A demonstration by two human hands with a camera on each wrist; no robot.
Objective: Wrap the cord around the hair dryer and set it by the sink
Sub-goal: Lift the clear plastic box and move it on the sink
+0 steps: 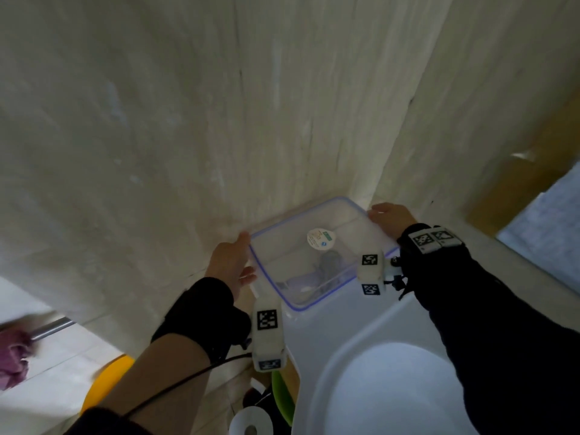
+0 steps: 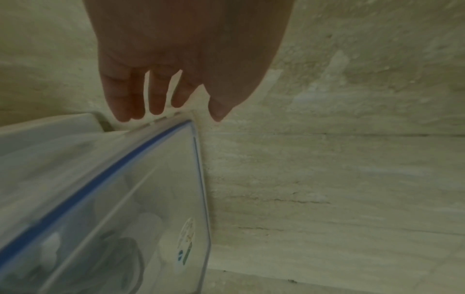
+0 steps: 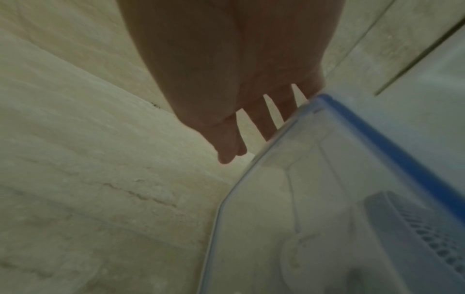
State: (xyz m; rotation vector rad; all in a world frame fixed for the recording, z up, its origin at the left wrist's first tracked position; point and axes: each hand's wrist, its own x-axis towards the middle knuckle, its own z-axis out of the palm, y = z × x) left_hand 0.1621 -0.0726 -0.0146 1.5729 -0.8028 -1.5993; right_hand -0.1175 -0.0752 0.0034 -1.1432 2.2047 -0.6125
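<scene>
A clear box (image 1: 317, 255) with a blue-rimmed lid is seen on the white ledge (image 1: 317, 328) of the sink (image 1: 389, 390), pushed into the corner where two pale walls (image 1: 188, 120) meet. A round sticker (image 1: 320, 237) is borne on the lid. Through the lid a greyish, pale purple shape, taken to be the dryer (image 1: 326, 268), is made out in the near half of the box; it is blurred, and the cord cannot be told. In the right wrist view a grey slotted part (image 3: 422, 228) is seen inside, close to the blue rim. The left hand (image 1: 230, 262) is placed at the left side of the box, with fingers straight and a little spread, their tips near the lid's edge (image 2: 176, 119); whether the edge is touched cannot be told. The right hand (image 1: 390, 219) is laid at the far right corner, with fingers (image 3: 266, 123) straight and slightly apart, passing behind the lid's rim; nothing is gripped. The box's far sides are set close to the walls, so little room is left there. Open room is found toward the basin, on the near ledge. Below the ledge on the left, a yellow object (image 1: 110, 381), a green one (image 1: 281, 394), a paper roll (image 1: 251, 422) and a purple cloth (image 1: 14, 359) on a metal bar are seen.
</scene>
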